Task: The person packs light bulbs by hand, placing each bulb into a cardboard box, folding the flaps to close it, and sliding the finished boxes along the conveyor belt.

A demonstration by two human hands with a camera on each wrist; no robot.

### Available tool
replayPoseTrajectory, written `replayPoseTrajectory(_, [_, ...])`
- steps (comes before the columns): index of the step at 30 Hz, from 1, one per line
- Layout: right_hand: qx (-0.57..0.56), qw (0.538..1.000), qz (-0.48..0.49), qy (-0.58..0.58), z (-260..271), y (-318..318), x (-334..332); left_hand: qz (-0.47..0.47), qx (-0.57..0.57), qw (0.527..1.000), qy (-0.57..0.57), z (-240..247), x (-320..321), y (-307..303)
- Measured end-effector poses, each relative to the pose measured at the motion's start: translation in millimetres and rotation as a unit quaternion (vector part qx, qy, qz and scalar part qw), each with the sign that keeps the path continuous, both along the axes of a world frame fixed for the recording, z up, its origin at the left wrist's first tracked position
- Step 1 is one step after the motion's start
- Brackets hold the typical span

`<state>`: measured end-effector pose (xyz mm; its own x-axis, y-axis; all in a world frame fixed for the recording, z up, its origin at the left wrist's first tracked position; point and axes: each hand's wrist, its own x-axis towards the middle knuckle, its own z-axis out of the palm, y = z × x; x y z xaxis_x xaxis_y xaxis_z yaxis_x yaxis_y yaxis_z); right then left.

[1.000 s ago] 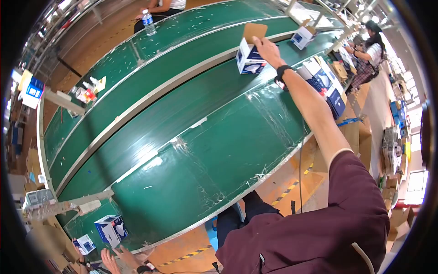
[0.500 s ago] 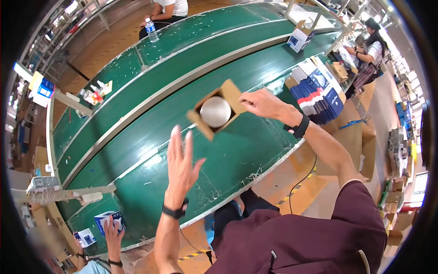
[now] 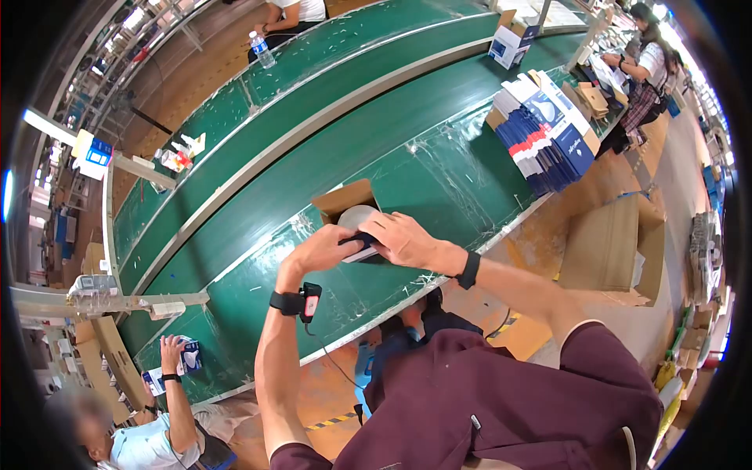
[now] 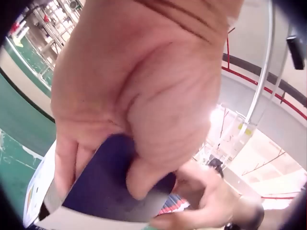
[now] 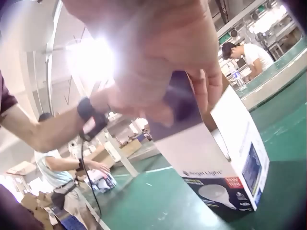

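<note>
A white-and-blue light bulb box (image 5: 201, 155) stands open-topped on the green work surface in front of me. A pale round bulb (image 3: 356, 218) shows inside it, and a brown-lined flap (image 3: 345, 197) rises at the far side. My left hand (image 3: 321, 249) pinches the near dark blue flap (image 4: 108, 179), thumb on the outer face and fingers over the inner side. Beside it my right hand (image 3: 407, 241) grips the same flap, its fingers reaching over the box's edge, as the right wrist view shows. The hands partly hide the bulb.
A stack of flattened boxes (image 3: 540, 141) stands at the right, with another open box (image 3: 513, 43) on the belt behind. A large carton (image 3: 607, 247) lies on the floor. At the lower left another person (image 3: 157, 439) handles a blue-and-white box. A bottle (image 3: 261, 48) stands on the far belt.
My right hand has brought the box from the far belt to the near surface by its flap. The left hand has come in from below, and both hands now hold the near flap.
</note>
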<state>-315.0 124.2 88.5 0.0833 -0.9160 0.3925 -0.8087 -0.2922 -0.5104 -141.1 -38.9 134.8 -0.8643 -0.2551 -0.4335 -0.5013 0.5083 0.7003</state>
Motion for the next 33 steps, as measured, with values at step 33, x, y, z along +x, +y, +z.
replayPoseTrajectory(33, [0.010,0.997,-0.072,-0.031,-14.3,-2.4,1.7,0.184,-0.028,0.940,0.287,34.7,47.6,-67.2])
